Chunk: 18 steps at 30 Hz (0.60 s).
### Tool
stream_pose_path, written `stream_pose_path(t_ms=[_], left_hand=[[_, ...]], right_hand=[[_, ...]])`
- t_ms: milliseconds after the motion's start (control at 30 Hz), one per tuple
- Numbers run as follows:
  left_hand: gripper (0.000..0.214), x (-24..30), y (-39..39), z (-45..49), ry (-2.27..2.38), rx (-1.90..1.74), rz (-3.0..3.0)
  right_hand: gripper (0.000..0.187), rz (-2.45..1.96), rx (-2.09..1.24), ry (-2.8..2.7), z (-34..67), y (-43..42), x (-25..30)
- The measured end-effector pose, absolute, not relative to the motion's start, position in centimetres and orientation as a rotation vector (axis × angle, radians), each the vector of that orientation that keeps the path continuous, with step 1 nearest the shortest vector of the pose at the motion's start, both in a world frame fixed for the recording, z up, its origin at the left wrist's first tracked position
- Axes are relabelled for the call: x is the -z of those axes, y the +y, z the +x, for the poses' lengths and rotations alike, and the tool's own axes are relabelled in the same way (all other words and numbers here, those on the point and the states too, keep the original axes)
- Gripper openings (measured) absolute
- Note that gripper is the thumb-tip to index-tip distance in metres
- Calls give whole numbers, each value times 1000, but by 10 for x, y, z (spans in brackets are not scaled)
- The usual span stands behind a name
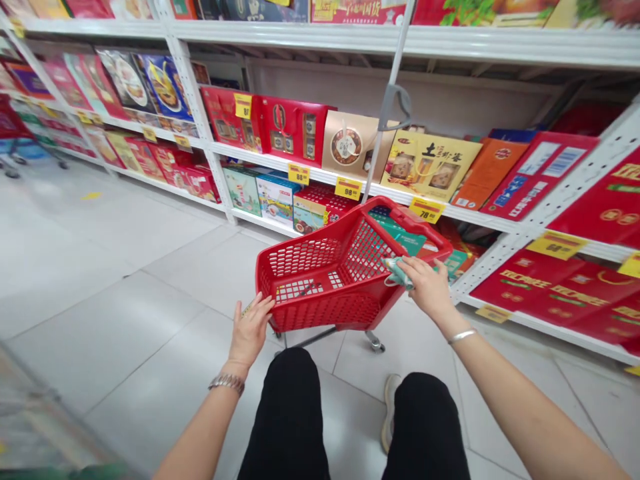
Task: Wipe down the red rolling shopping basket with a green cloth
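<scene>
A red plastic shopping basket [320, 267] on wheels stands tilted on the floor in front of my knees. My left hand [250, 330] presses flat against its near left corner, fingers stretched out. My right hand [425, 287] is at the basket's right rim, fingers closed on a pale green cloth [397, 270]. The basket's grey pull handle [393, 100] rises up from its far side. Nothing shows inside the basket.
White shelving [320, 175] with red, gold and blue gift boxes and yellow price tags runs from the left back to the right. Pale floor tiles [100, 280] spread to the left. Another red cart [10, 127] stands far left.
</scene>
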<state>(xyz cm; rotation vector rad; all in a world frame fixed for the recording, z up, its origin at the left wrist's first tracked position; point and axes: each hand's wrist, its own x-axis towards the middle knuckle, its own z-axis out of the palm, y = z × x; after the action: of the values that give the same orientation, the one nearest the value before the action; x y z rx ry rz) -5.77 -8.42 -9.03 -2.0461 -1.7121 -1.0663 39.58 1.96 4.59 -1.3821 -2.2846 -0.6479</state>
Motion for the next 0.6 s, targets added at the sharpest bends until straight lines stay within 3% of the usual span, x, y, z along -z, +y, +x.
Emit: stream_pose_path(t_ms=[133, 367, 600], left_hand=[[32, 89, -77, -55, -1699, 1069, -2055], [32, 85, -63, -56, -1778, 1090, -2063], [41, 66, -59, -57, -2078, 1016, -2010]], right_hand=[[62, -1503, 592, -2292, 415, 37, -64], [47, -1514, 388, -2342, 407, 48, -81], [43, -1467, 517, -2254, 391, 18, -68]])
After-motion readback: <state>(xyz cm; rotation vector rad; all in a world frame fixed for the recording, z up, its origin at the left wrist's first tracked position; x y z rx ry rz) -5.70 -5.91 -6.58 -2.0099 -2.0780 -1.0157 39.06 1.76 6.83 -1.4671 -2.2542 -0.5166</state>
